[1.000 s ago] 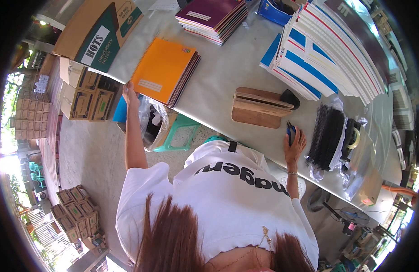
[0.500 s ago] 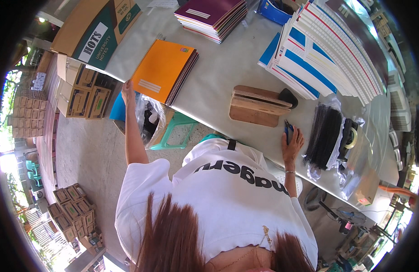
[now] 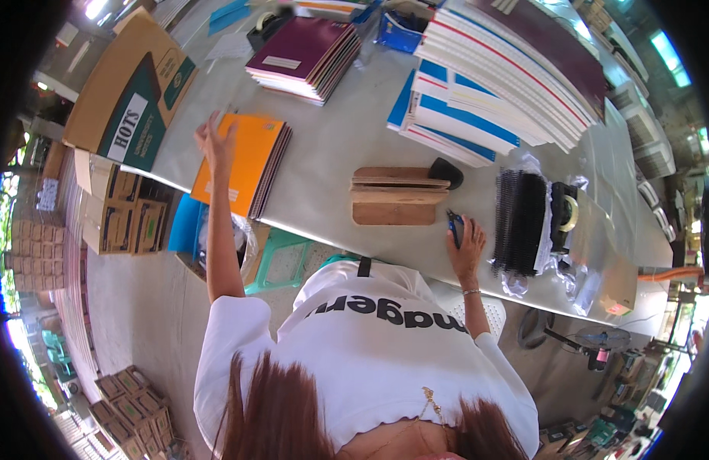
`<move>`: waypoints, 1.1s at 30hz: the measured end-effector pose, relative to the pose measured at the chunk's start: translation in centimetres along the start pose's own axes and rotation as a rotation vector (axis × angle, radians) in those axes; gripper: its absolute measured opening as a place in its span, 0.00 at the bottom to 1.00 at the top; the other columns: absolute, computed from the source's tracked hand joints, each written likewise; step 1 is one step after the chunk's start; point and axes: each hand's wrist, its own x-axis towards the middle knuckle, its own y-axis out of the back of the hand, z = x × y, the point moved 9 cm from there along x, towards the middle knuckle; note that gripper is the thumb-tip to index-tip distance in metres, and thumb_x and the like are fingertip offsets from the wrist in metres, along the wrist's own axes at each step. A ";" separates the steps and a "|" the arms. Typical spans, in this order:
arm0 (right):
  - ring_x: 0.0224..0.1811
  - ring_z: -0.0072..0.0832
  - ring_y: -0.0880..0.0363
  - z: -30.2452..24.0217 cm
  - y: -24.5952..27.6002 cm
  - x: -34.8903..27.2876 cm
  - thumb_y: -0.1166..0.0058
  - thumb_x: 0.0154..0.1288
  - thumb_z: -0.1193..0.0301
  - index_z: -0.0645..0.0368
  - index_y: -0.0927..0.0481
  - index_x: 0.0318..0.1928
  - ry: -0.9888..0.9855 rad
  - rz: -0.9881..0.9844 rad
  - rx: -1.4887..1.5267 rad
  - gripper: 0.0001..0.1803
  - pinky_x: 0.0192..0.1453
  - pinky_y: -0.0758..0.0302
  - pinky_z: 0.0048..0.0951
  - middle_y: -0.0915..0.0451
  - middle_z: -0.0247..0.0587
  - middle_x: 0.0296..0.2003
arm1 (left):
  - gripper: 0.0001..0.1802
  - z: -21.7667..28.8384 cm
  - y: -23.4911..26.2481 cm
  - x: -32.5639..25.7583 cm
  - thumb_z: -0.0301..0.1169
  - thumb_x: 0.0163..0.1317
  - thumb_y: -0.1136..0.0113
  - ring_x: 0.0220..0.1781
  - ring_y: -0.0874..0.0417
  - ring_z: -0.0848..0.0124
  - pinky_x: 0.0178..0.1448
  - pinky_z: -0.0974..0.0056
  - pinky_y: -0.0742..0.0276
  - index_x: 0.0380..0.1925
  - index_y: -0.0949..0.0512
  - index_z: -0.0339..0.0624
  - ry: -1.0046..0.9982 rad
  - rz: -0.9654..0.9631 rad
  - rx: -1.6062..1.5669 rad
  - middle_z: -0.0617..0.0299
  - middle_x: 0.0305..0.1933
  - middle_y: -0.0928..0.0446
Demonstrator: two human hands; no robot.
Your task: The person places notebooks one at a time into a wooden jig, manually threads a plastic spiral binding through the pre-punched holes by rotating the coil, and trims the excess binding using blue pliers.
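An orange spiral notebook tops a stack with dark-covered notebooks beneath it, at the table's left front edge. My left hand is raised over the stack's left side, fingers apart and slightly blurred, holding nothing that I can see. Near the front edge, my right hand rests on the table with its fingers round the blue handles of small pliers, whose dark tip points away from me. A wooden block jig with upright strips lies left of the pliers, and a black mouse-shaped object touches its far right end.
Behind stand a stack of purple notebooks and a fanned pile of white and blue printed sheets. Black spiral coils and a tape roll lie to the right. A cardboard carton sits at left; a green stool stands below.
My left hand has risen from the notebook's lower left corner to farther up its left side. The view has shifted; my right hand stays at the pliers.
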 end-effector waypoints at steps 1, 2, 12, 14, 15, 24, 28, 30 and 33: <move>0.61 0.49 0.38 0.3 -0.1 -0.2 0.44 0.61 0.58 0.52 0.33 0.63 -0.008 0.008 -0.001 0.31 0.67 0.43 0.50 0.32 0.49 0.57 | 0.28 6.7 -0.5 1.4 0.40 0.54 0.31 0.60 0.34 0.51 0.64 0.52 0.38 0.56 0.26 0.51 -0.082 -0.020 -0.062 0.45 0.54 0.29; 0.61 0.49 0.38 0.4 0.1 -0.2 0.43 0.61 0.59 0.52 0.33 0.62 -0.008 0.016 0.002 0.30 0.67 0.43 0.50 0.32 0.50 0.56 | 0.27 13.0 0.0 2.4 0.39 0.56 0.33 0.61 0.35 0.53 0.64 0.54 0.38 0.57 0.26 0.51 -0.205 -0.020 -0.170 0.47 0.54 0.28; 0.60 0.46 0.35 -0.4 1.2 0.0 0.42 0.60 0.60 0.54 0.32 0.61 0.053 0.070 0.003 0.30 0.65 0.41 0.48 0.30 0.47 0.56 | 0.31 52.2 7.0 0.5 0.47 0.61 0.40 0.62 0.29 0.53 0.68 0.52 0.38 0.59 0.30 0.39 -1.030 0.085 -0.645 0.46 0.61 0.30; 0.59 0.45 0.35 -0.7 1.5 0.0 0.43 0.60 0.60 0.55 0.32 0.61 0.062 0.073 0.003 0.30 0.65 0.41 0.48 0.30 0.47 0.56 | 0.34 54.0 5.3 0.0 0.51 0.61 0.42 0.64 0.33 0.48 0.70 0.48 0.42 0.60 0.31 0.39 -1.051 0.010 -0.594 0.43 0.63 0.34; 0.59 0.45 0.35 -0.8 1.6 0.0 0.43 0.60 0.60 0.55 0.32 0.61 0.063 0.069 0.008 0.30 0.65 0.41 0.47 0.30 0.47 0.55 | 0.35 54.2 4.7 -0.2 0.55 0.61 0.45 0.62 0.31 0.50 0.67 0.48 0.38 0.60 0.31 0.41 -1.068 0.026 -0.520 0.45 0.61 0.32; 0.57 0.40 0.32 1.7 13.2 6.6 0.48 0.69 0.66 0.62 0.31 0.59 0.018 0.463 0.405 0.22 0.63 0.38 0.40 0.28 0.48 0.53 | 0.22 54.0 1.2 -0.9 0.46 0.59 0.37 0.53 0.22 0.55 0.59 0.54 0.26 0.52 0.23 0.53 -1.073 0.036 -0.458 0.58 0.51 0.24; 0.47 0.28 0.25 5.6 20.7 11.9 0.53 0.73 0.63 0.65 0.30 0.57 -0.100 0.631 0.855 0.21 0.54 0.29 0.28 0.25 0.41 0.44 | 0.22 54.3 1.9 -1.9 0.43 0.57 0.36 0.52 0.21 0.57 0.59 0.56 0.25 0.51 0.22 0.52 -1.071 0.078 -0.424 0.62 0.49 0.23; 0.46 0.27 0.25 4.2 24.1 13.6 0.54 0.74 0.60 0.63 0.30 0.58 -0.091 0.652 0.970 0.22 0.54 0.28 0.28 0.25 0.40 0.44 | 0.19 54.4 2.3 -2.5 0.37 0.55 0.36 0.49 0.20 0.61 0.56 0.58 0.24 0.49 0.21 0.51 -1.066 0.110 -0.370 0.64 0.46 0.22; 0.46 0.28 0.23 2.5 27.2 14.8 0.59 0.74 0.52 0.60 0.31 0.60 -0.085 0.630 1.071 0.26 0.57 0.27 0.30 0.25 0.39 0.44 | 0.17 54.7 3.6 -3.5 0.31 0.55 0.36 0.45 0.19 0.65 0.50 0.59 0.22 0.46 0.21 0.50 -1.084 0.133 -0.374 0.67 0.42 0.23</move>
